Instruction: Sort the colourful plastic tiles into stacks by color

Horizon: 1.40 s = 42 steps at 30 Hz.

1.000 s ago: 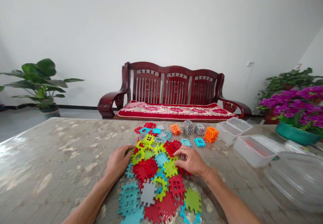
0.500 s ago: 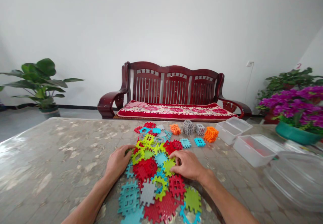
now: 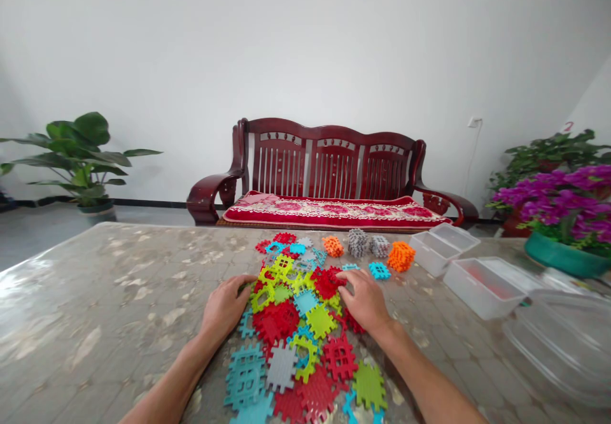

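A long pile of flat notched plastic tiles in red, lime, blue, teal and grey lies on the table. My left hand point(image 3: 226, 307) rests open at the pile's left edge, fingertips touching lime tiles point(image 3: 264, 296). At the right edge, my right hand point(image 3: 366, 300) has thumb and index finger around the edge of a red tile point(image 3: 328, 282); its other fingers are hidden. Below that hand lie a lime tile point(image 3: 320, 321) and a red window-cut tile point(image 3: 340, 355). A grey tile point(image 3: 281, 365) and a teal window tile point(image 3: 245, 373) are nearer me.
Beyond the pile stand stacks of orange tiles point(image 3: 401, 256), grey tiles point(image 3: 358, 242) and blue tiles point(image 3: 379, 270). Clear plastic boxes point(image 3: 482, 300) sit at right, beside a large clear lid point(image 3: 566, 347). A purple flower pot point(image 3: 566, 252) is further right; a wooden bench point(image 3: 334, 163) stands behind.
My right hand has moved away from the lime tile, up and slightly right, to the red tile. The lime tile now shows fully. My left hand stays in place.
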### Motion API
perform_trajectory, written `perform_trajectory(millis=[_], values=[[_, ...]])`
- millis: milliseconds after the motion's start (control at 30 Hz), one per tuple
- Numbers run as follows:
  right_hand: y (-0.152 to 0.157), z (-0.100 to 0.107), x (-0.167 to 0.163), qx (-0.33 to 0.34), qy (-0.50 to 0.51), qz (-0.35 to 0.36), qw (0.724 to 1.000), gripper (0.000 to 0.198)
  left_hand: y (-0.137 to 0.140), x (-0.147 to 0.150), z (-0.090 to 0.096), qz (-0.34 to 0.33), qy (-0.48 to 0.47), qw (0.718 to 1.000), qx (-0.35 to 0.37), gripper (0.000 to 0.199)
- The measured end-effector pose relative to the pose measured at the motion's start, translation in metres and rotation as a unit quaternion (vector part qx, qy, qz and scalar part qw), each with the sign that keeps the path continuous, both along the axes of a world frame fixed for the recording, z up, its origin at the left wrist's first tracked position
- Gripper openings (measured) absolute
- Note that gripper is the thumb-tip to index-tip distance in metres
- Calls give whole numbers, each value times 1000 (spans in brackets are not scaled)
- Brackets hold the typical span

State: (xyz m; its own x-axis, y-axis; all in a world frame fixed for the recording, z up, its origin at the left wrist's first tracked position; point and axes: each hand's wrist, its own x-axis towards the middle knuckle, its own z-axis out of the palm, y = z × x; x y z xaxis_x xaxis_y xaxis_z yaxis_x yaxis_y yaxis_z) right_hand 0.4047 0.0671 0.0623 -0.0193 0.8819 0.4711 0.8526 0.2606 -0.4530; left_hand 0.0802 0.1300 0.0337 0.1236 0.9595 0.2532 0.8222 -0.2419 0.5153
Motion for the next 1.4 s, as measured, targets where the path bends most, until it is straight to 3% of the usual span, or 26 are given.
perform_trajectory(millis=[133,267,567,733,867,933,1133,1267,1400], values=[[3,-3,7,0,-82,-5,997,39,0,0,0,3,3,1000,-4,37],[5,-5,2,-23,-108,4,994,37,0,0,0,2,2,1000,-10,38],[14,-14,-8,-30,-7,89,996,44,1,-1,-3,1,4,1000,-3,36],[7,-9,-7,11,50,111,993,33,0,0,0,8,1,1000,-6,35],[0,-2,-4,-23,79,174,981,27,-2,2,3,12,3,1000,-12,36],[-2,3,1,-49,89,205,974,35,-3,3,4,11,5,1000,-12,35],[-19,20,16,-136,49,267,953,86,-7,4,7,20,-6,1000,5,36],[-59,22,27,-193,-23,277,941,109,-19,13,19,3,15,998,57,34],[-100,11,40,-238,-76,247,936,124,-52,43,42,-82,40,992,86,33]])
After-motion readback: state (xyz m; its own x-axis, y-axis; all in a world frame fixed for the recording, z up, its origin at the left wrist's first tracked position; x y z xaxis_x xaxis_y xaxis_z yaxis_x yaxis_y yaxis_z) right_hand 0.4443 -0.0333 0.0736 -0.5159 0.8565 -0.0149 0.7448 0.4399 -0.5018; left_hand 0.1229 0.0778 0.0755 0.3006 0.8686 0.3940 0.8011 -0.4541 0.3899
